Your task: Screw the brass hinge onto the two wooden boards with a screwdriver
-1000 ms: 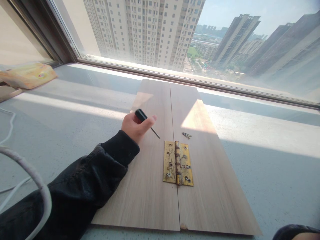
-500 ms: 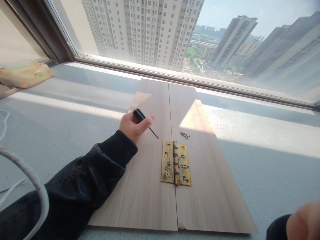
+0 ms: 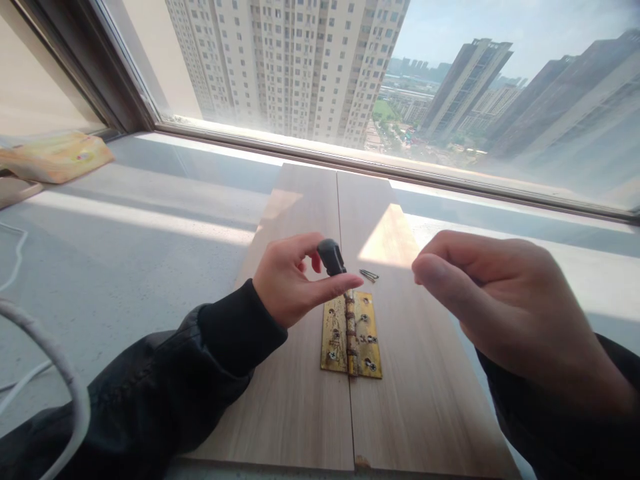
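My left hand (image 3: 290, 283) grips a small black-handled screwdriver (image 3: 331, 257), held upright over the top of a brass hinge (image 3: 351, 333). The hinge lies across the seam of two light wooden boards (image 3: 290, 400) set side by side. Loose screws (image 3: 369, 275) rest on the right board just above the hinge. My right hand (image 3: 500, 307) hovers over the right board, thumb and forefinger pinched together near the screws; whether anything sits between them is not visible.
The boards lie on a grey sill (image 3: 125, 247) beneath a wide window (image 3: 350, 67) looking out at tall buildings. A yellow packet (image 3: 55, 157) sits far left. White cable (image 3: 60, 373) curls at the left edge.
My left hand moved right and stood the screwdriver upright over the hinge. My right hand came up from the lower right corner to above the right board, fingers pinched.
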The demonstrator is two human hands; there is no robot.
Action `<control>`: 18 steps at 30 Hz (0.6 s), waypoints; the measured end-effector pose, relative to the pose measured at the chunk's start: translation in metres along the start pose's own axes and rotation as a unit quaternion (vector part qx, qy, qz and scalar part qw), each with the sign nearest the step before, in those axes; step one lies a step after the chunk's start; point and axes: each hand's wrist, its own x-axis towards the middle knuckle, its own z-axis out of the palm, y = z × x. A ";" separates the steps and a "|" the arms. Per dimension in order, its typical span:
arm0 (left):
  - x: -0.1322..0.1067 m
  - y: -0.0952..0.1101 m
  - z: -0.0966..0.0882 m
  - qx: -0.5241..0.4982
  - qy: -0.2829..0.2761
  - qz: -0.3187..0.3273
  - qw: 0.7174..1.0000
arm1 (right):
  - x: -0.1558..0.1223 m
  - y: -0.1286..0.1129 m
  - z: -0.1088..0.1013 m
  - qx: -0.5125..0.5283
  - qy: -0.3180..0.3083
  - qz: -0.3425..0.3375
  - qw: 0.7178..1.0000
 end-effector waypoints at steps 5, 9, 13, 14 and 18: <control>-0.005 0.020 0.012 0.040 -0.075 0.092 0.992 | 0.000 -0.003 0.012 -0.075 -0.039 -0.044 0.995; -0.004 0.026 0.022 0.044 -0.087 0.106 0.990 | -0.004 -0.003 0.014 -0.104 -0.019 -0.082 0.991; -0.004 0.022 0.030 0.066 -0.091 0.101 0.989 | -0.003 -0.002 0.012 -0.124 -0.068 -0.073 0.987; -0.005 0.021 0.031 0.072 -0.094 0.099 0.988 | -0.003 -0.002 0.012 -0.125 -0.087 -0.071 0.986; -0.005 0.021 0.028 0.083 -0.097 0.120 0.985 | -0.001 -0.002 0.013 -0.113 -0.096 -0.075 0.986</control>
